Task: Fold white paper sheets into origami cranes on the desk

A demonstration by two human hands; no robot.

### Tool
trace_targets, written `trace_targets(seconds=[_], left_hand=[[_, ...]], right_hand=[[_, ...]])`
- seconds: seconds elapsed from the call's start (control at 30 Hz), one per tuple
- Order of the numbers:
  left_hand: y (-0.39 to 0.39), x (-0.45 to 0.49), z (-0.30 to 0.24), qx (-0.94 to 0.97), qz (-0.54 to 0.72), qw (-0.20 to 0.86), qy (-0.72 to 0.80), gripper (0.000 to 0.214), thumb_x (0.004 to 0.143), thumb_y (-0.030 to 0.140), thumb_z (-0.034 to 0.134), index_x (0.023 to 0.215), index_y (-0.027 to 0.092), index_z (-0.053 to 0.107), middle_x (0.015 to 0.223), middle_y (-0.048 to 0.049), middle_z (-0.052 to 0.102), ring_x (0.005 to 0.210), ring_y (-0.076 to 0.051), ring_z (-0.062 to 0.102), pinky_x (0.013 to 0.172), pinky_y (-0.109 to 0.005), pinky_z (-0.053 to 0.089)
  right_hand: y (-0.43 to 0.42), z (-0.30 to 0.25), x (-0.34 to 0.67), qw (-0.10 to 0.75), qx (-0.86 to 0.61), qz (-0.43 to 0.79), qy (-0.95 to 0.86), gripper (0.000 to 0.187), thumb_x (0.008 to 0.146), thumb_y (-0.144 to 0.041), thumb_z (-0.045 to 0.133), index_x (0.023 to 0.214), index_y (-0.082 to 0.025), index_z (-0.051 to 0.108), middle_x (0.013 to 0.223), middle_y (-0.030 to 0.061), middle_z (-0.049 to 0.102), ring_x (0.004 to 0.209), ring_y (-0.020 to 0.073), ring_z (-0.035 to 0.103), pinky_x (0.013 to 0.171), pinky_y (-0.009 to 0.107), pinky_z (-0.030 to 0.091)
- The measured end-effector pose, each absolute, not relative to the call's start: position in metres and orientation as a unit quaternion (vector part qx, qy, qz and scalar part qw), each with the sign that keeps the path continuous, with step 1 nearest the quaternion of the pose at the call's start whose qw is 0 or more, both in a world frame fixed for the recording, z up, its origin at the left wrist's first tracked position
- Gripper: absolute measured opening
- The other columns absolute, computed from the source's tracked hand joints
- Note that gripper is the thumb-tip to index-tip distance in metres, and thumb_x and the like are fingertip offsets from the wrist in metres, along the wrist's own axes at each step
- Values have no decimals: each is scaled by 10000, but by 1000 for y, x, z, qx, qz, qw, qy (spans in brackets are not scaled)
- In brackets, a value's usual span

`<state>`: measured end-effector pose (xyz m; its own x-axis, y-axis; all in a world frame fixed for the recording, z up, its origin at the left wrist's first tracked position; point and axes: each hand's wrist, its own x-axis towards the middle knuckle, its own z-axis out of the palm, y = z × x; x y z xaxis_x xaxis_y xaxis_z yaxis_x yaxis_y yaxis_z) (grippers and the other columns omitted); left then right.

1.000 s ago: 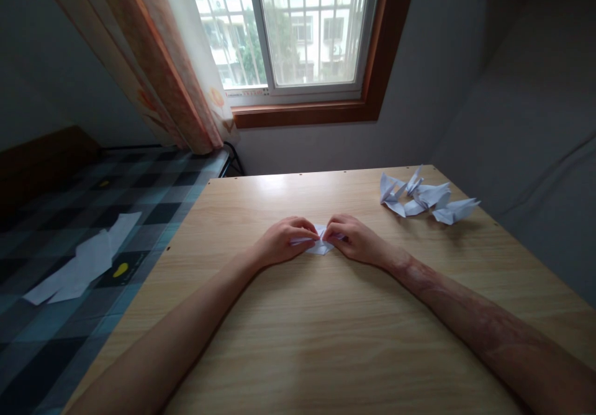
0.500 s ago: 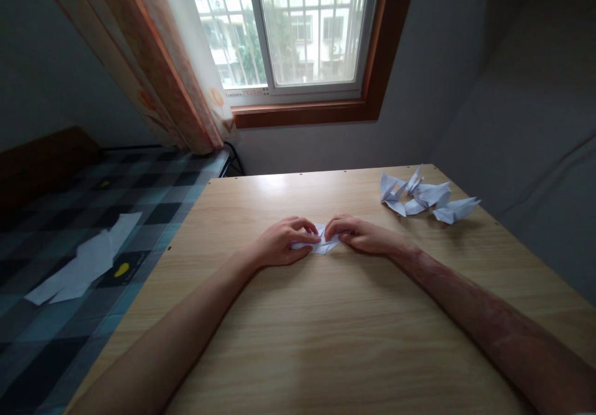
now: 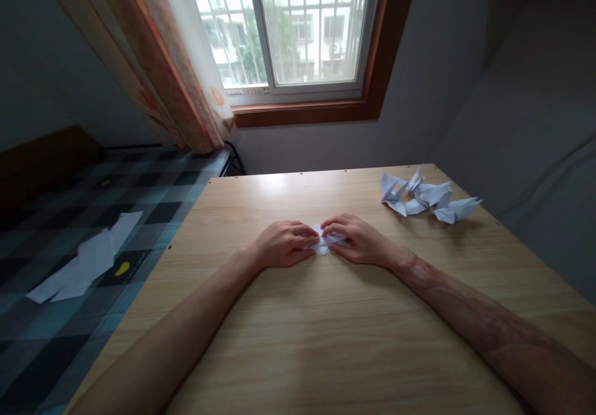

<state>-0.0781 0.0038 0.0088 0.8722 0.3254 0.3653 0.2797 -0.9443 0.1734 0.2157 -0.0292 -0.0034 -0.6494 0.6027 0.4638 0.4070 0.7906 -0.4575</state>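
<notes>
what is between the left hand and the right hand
Folded white paper lies between the left hand and right hand, both touching it; the head view shows this.

Dim room, daylight from bright window point(image 3: 311, 30), glare on tabletop point(image 3: 274, 186), soft shadows, dark corners

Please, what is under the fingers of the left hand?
Part of the folded white paper, on the wooden table. Its middle is visible beside the left hand; the covered end cannot be seen.

Bedroom; checked bed point(image 3: 60, 235); flowered curtain point(image 3: 153, 61); window point(image 3: 314, 30)
</notes>
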Motion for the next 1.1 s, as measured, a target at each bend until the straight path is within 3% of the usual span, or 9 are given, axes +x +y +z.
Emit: trace_targets(seconds=[0.1, 0.27, 0.4, 0.5, 0.7, 0.97, 1.1], left_hand=[[4, -80, 5, 964, 205, 51, 161, 287, 1038, 351, 703, 1298, 291, 807, 1245, -89, 835, 1074, -247, 812, 951, -361, 658], [3, -80, 5, 967, 203, 19, 151, 245, 1050, 352, 673, 1232, 293, 825, 1254, -63, 842, 1075, -233, 823, 946, -348, 660], [2, -81, 9, 970, 201, 9, 138, 260, 1001, 464, 732, 1159, 289, 841, 1254, -64, 843, 1041, -255, 833, 919, -377, 668], [3, -81, 11, 971, 192, 21, 140, 309, 982, 513, 750, 1171, 286, 839, 1262, -77, 838, 1049, -265, 829, 924, -387, 666], [3, -79, 7, 962, 208, 43, 173, 274, 1011, 449, 729, 1204, 282, 829, 1203, -86, 846, 1034, -251, 819, 955, -379, 646], [7, -78, 6, 948, 237, 90, 193, 148, 1020, 395, 729, 1084, 287, 806, 1143, -51, 838, 1007, -221, 794, 980, -384, 582], [8, -76, 9, 929, 236, 98, 266, 393, 924, 495, 809, 1199, 234, 703, 1189, -104, 773, 1084, -282, 738, 996, -433, 563]], right_hand=[[-28, -5, 215, 290, -277, 132, -907, 260, 1026, -267, 731, 1285, -283, 734, 1349, 99, 777, 1216, 302, 724, 1071, 489, 556], [-27, -7, 214, 291, -291, 93, -906, 335, 1004, -284, 765, 1335, -256, 724, 1285, 110, 804, 1168, 314, 737, 1023, 487, 568], [-26, -8, 218, 271, -267, 79, -921, 255, 1025, -325, 743, 1277, -292, 763, 1332, 91, 794, 1165, 308, 735, 1027, 490, 572], [-26, -7, 221, 264, -253, 82, -927, 295, 993, -393, 781, 1269, -289, 769, 1359, 96, 782, 1155, 314, 732, 1023, 497, 581], [-24, -7, 220, 266, -240, 58, -932, 266, 1024, -326, 730, 1283, -293, 780, 1284, 103, 805, 1094, 297, 737, 967, 474, 588], [-25, -10, 218, 283, -257, 73, -921, 168, 1055, -324, 700, 1186, -300, 802, 1218, 75, 822, 1037, 277, 746, 931, 450, 601], [-25, -9, 214, 302, -266, 107, -909, 111, 1040, -232, 691, 1098, -287, 768, 1215, 74, 810, 1056, 271, 733, 944, 440, 600]])
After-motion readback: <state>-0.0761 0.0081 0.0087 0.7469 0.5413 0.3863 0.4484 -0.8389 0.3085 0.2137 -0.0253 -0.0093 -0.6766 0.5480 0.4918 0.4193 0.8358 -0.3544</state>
